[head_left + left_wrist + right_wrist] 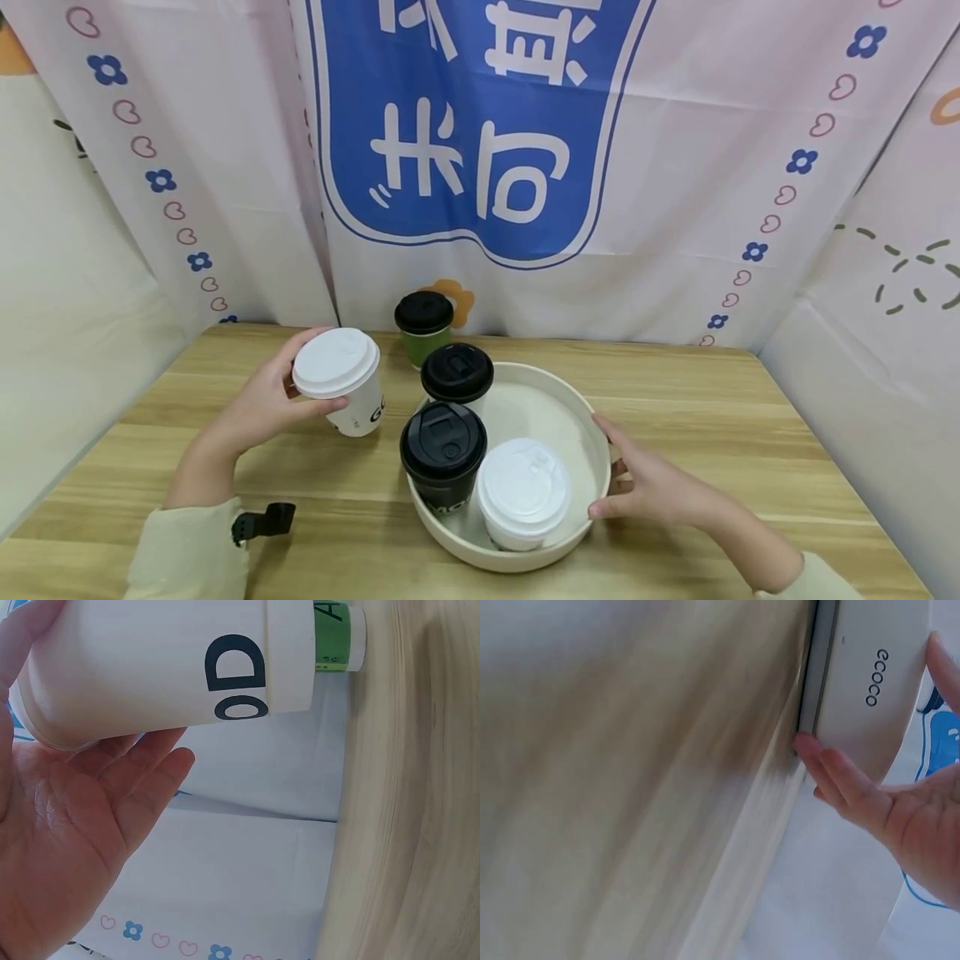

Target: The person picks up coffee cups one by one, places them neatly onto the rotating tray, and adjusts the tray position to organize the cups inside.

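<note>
My left hand [273, 400] grips a white paper cup [360, 410] with a white lid, fingers and thumb round its upper part. In the left wrist view its dark letters show, and its base appears raised off the table. Against the right side of a round cream tray [592, 400] is my right hand [648, 483], thumb near the rim and fingertips at the lower edge in the right wrist view. Inside the tray stand a black cup [442, 492] with a black lid, a second black-lidded cup [457, 372] and a white cup [522, 496] with a white lid.
Behind the tray, a green cup [426, 346] with a black lid stands on the wooden table [675, 383]. A printed curtain [465, 275] hangs along the table's far edge, with pale cloth at both sides. A black strap [262, 523] is on the left wrist.
</note>
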Tool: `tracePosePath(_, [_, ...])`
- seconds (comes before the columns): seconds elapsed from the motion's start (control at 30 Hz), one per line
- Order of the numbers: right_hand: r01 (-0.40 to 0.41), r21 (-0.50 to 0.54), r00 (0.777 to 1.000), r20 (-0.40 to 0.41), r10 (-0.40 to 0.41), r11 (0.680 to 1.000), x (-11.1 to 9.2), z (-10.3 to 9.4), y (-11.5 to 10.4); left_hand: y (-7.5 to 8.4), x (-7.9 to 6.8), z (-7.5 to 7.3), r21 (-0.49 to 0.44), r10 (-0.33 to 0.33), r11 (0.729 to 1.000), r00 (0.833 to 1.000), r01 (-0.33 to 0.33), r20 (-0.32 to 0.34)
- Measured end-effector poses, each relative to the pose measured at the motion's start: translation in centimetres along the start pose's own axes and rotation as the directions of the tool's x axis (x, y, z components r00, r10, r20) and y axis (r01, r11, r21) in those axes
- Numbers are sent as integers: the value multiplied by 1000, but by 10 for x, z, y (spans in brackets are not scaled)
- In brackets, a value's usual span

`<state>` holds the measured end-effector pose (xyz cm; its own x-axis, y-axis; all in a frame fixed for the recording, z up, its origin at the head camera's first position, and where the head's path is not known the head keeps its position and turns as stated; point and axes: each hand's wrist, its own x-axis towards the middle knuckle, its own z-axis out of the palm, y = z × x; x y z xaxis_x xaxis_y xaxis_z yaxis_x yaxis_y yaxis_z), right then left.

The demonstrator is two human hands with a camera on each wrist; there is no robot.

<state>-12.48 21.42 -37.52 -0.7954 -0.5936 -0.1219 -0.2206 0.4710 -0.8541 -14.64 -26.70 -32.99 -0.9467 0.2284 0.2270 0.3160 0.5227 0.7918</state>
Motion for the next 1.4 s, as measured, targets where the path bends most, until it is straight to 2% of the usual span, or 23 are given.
tracePosePath(0.13, [-27,9,999,-38,27,1000,-3,7,-4,0,-1,-1,3,16,1000,1000,-16,-20])
tracePosePath(0.3, [5,7,998,-64,-4,1000,-4,9,-3,0,-1,-2,4,18,1000,1000,-18,-17])
tracePosePath(0.53, [66,-18,997,-46,-67,998,3,-14,3,0,-1,-4,-11,17,1000,1000,-18,-15])
tracePosePath(0.73, [150,40,987,43,-152,988,32,-43,13,-1,-1,-5,-10,19,1000,1000,-19,-11])
tracePosePath(0.9, [155,4,984,89,-155,988,58,-59,17,-1,-1,-4,-22,25,999,1000,-25,-11])
tracePosePath(1.07, [130,-11,980,154,-127,991,85,-67,17,-1,-1,-5,-17,28,999,999,-28,-16])
tracePosePath(1.2, [97,20,972,214,-99,995,105,-70,17,-1,1,-6,-12,15,1000,1000,-15,-9])
tracePosePath(1.4, [62,69,941,327,-82,996,126,-67,17,-1,-1,-6,-9,-5,1000,1000,5,3])
